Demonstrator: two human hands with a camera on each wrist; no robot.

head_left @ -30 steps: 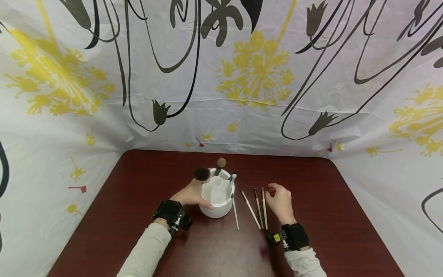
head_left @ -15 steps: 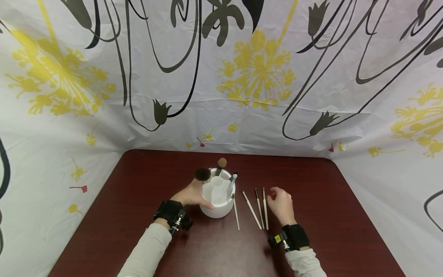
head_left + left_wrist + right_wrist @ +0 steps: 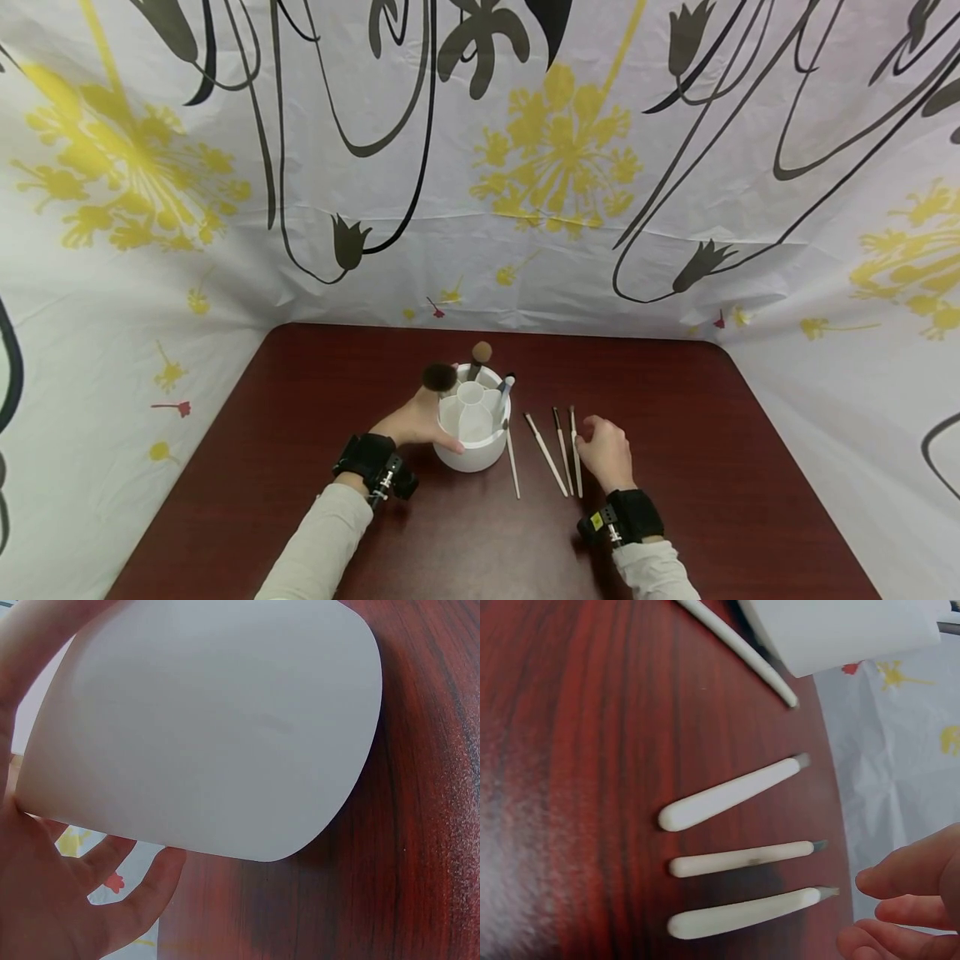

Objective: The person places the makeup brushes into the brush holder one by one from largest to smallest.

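Note:
My left hand (image 3: 414, 422) grips the side of a round white brush holder (image 3: 471, 457), thumb at the near side and fingers behind it. The holder's wall (image 3: 217, 735) fills much of the left wrist view. A dark fluffy makeup brush (image 3: 438, 377), a tan-headed brush (image 3: 481, 353) and a pale brush (image 3: 504, 392) stand in its compartments. My right hand (image 3: 606, 452) hovers beside the rightmost makeup brush (image 3: 742, 913), holding nothing. In the right wrist view its bent fingers (image 3: 907, 870) are just past that brush's bristle end. Left of it lie a middle brush (image 3: 746, 859) and a thicker white brush (image 3: 731, 795).
A thin white brush (image 3: 513, 467) lies close to the holder's right side. All this is on a dark red wooden table (image 3: 480, 542). Behind the table's far edge hangs a white flower-patterned cloth (image 3: 480, 275).
My right hand has drawn slightly toward me along the rightmost brush. The left hand and the brush holder stay where they were.

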